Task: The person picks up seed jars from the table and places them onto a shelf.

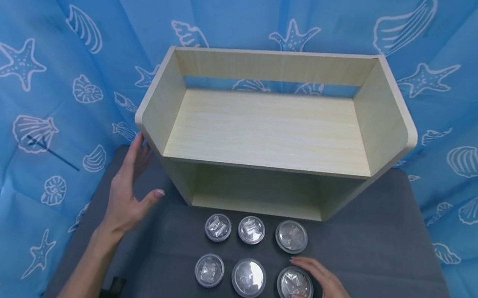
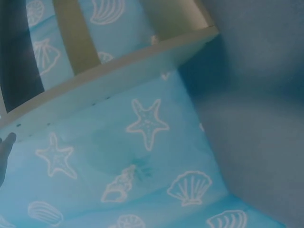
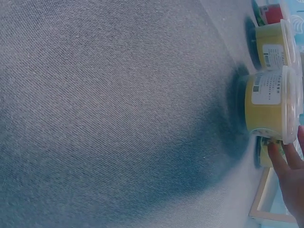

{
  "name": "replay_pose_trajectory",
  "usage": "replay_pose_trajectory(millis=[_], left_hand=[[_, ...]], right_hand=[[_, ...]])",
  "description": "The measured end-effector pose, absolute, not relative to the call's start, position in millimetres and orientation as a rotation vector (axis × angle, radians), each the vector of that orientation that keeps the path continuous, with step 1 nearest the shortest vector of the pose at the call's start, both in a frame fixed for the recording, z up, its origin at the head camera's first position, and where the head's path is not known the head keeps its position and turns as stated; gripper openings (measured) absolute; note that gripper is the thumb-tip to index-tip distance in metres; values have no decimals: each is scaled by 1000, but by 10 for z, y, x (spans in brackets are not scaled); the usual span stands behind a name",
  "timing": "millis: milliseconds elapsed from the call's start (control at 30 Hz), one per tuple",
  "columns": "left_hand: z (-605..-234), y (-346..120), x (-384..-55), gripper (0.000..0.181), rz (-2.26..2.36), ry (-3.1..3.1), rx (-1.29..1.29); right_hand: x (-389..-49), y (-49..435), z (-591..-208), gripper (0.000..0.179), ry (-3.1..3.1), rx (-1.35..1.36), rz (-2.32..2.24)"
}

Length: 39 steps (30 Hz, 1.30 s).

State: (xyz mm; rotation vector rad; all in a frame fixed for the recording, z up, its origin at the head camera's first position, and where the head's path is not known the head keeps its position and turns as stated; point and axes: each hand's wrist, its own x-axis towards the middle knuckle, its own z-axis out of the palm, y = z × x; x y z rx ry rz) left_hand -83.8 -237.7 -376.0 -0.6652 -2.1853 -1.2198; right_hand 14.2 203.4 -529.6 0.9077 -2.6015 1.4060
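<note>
A round plastic tub with a clear lid stands at the front right of several similar tubs. My right hand holds it, the thumb over the near part of the lid and the fingers round the far side. From the right wrist view, the tub has a yellow body and a white label, with the right hand against its side. Beside the left wall of a pale wooden shelf unit is my left hand, fingers extended and thumb spread. Whether its fingertips touch the wall is hard to tell.
Two rows of lidded tubs, including a front middle tub and a back left tub, stand before the shelf unit. A dark grey cloth covers the table. A blue shell-patterned curtain hangs behind and at both sides.
</note>
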Motion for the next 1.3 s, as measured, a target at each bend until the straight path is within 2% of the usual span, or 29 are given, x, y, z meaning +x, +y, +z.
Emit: replay_pose_trajectory(millis=[300, 633, 967, 1300], left_hand=[[-3623, -2359, -927, 102, -1301, -2139, -689], [-3468, -2377, -1007, 100, -1311, -2110, -706], [-3340, -2378, -1077, 77, -1492, -2069, -740], [-3247, -2369, -1120, 64, -1558, -2076, -713]], right_hand=[[197, 2037, -5346, 72, -2649, 908, 1448], [227, 2073, -5442, 84, -2667, 856, 1484], [307, 2086, -5575, 93, -2704, 814, 1487], [262, 2059, -5535, 90, -2685, 789, 1470]])
